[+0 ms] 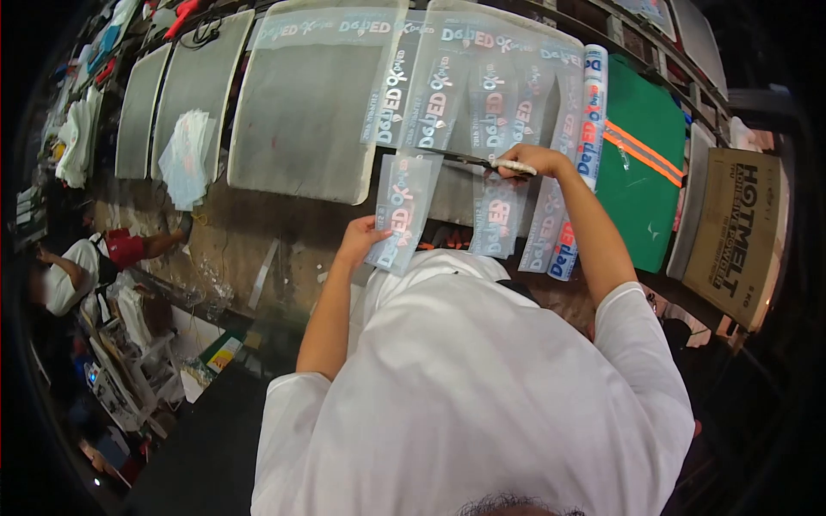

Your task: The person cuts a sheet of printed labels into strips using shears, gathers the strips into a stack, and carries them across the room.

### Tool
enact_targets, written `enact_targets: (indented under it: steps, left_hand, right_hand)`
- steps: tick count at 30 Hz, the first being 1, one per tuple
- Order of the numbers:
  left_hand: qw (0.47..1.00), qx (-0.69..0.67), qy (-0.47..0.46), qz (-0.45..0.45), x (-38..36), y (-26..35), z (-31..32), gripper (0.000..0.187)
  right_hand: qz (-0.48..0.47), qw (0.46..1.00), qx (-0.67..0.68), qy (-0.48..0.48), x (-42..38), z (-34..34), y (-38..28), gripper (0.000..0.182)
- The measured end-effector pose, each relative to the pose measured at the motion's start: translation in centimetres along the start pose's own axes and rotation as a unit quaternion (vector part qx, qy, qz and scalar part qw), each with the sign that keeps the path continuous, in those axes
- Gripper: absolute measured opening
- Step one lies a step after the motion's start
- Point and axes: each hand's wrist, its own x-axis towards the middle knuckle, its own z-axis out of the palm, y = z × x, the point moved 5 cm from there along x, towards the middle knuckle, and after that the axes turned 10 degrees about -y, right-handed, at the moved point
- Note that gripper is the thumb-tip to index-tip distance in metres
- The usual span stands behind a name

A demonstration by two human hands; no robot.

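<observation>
My left hand (pixel 360 241) pinches the lower left edge of a cut strip of clear film (pixel 411 191) printed with pink and blue lettering. In my right hand (pixel 535 160) is a pair of scissors (pixel 469 158) with pale wrapping on the handle, its blades pointing left toward the top of that strip. Beyond the scissors, more printed film (pixel 490 95) lies over a grey padded board, with lengths hanging toward me below the blades. A rolled-up length of the same film (pixel 594 112) rests along the right side.
Several grey boards (pixel 301 120) with pale rims stand in a row to the left. A stack of film pieces (pixel 186 155) lies on one. To the right are a green cloth (pixel 641 163) with an orange stripe and a cardboard box (pixel 731 232). Another person (pixel 73 279) is at far left.
</observation>
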Motion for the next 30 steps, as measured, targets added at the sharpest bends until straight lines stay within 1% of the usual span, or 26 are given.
enact_targets:
  steps: [3, 4, 6, 7, 10, 11, 12, 14, 15, 17, 18, 20, 21, 24, 26, 28, 29, 30]
  left_hand:
    - [1.000, -0.024, 0.006, -0.006, -0.3, -0.1, 0.3, 0.028]
    - [1.000, -0.022, 0.006, -0.001, -0.1, -0.2, 0.3, 0.028]
    - [0.999, -0.020, 0.012, 0.025, -0.3, -0.3, 0.5, 0.029]
    - [0.999, -0.016, 0.021, 0.019, -0.3, -0.4, 0.5, 0.029]
    - [0.999, -0.026, 0.015, 0.018, -0.6, -0.4, 0.7, 0.028]
    - [0.999, -0.028, 0.014, 0.017, -0.6, -0.4, 0.8, 0.028]
    - [0.999, -0.026, 0.016, 0.018, -0.7, -0.3, 0.8, 0.028]
    - [0.999, -0.027, 0.004, 0.035, -0.8, -0.1, 1.0, 0.029]
    - [0.999, -0.024, 0.006, 0.037, -1.1, 0.2, 1.2, 0.029]
    - [0.999, -0.037, 0.016, 0.031, -1.4, 0.7, 1.6, 0.029]
    - [0.999, -0.035, 0.017, 0.034, -1.4, 0.8, 1.7, 0.029]
    - [0.999, -0.016, 0.017, 0.029, -1.5, 0.8, 2.0, 0.029]
    - [0.999, -0.014, 0.020, 0.031, -1.5, 0.9, 2.0, 0.029]
    - [0.999, -0.009, 0.016, 0.044, -1.9, 1.1, 2.3, 0.028]
    - [1.000, -0.001, 0.021, 0.023, -1.9, 1.4, 2.5, 0.028]
    - [0.998, 0.051, 0.018, 0.033, -1.7, 1.0, 1.8, 0.026]
    - [0.998, 0.046, 0.017, 0.040, -2.0, 1.6, 2.2, 0.026]
    - [0.998, 0.032, 0.012, 0.043, -2.1, 1.8, 2.4, 0.025]
  right_hand:
    - [0.011, 0.999, -0.037, 0.005, -0.1, -0.1, -0.2, 0.030]
    - [0.009, 0.999, -0.041, 0.008, -0.1, -0.3, -0.3, 0.030]
    - [0.007, 1.000, -0.004, -0.009, 0.2, 0.0, 0.0, 0.040]
    - [0.005, 1.000, 0.018, -0.013, 0.6, 0.0, 0.2, 0.041]
    - [0.000, 1.000, 0.008, -0.020, 1.6, 0.4, -0.1, 0.042]
    - [-0.027, 0.999, 0.026, -0.028, 1.5, 0.7, -0.5, 0.042]
    - [-0.030, 0.999, 0.025, -0.029, 1.4, 0.7, -0.8, 0.042]
    - [-0.013, 1.000, 0.001, -0.028, 1.2, 0.8, -1.3, 0.027]
    - [-0.016, 0.999, 0.000, -0.028, 1.2, 0.7, -1.1, 0.027]
    - [-0.020, 0.999, 0.020, -0.025, 1.3, 0.4, -0.6, 0.035]
    - [-0.023, 0.999, 0.017, -0.024, 1.5, 0.5, -0.7, 0.035]
    - [-0.010, 0.997, 0.068, -0.032, 1.9, 0.7, -0.5, 0.039]
    - [-0.013, 0.997, 0.066, -0.033, 2.3, 0.7, -0.4, 0.039]
    - [-0.043, 0.996, 0.055, -0.047, 3.6, 0.9, -0.3, 0.043]
    - [-0.026, 0.996, 0.047, -0.069, 4.2, 0.5, 0.5, 0.042]
    - [-0.025, 0.996, -0.017, -0.080, 4.3, 0.0, 0.7, 0.038]
    - [-0.023, 0.995, 0.006, -0.098, 4.8, -0.3, 1.4, 0.039]
    - [-0.023, 0.995, -0.034, -0.088, 4.8, -0.4, 1.1, 0.041]
